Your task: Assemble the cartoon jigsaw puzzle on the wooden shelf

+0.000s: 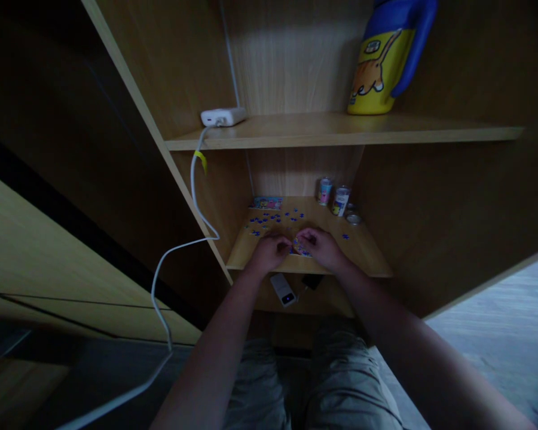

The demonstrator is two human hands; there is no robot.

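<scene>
Both my hands rest on a low wooden shelf (367, 257) inside a cabinet. My left hand (271, 249) and my right hand (323, 246) are close together, fingers curled over a small cluster of joined puzzle pieces (299, 246) between them. Several loose blue puzzle pieces (269, 221) lie scattered on the shelf behind my hands. The fingertips are dim and partly hidden, so what each pinches is not clear.
A puzzle picture card (268, 203) leans at the shelf's back. Two small cans (333, 196) stand at the back right. A white charger (223, 116) with a cable and a yellow-blue bottle (385, 60) sit on the upper shelf. A small device (283, 289) lies below.
</scene>
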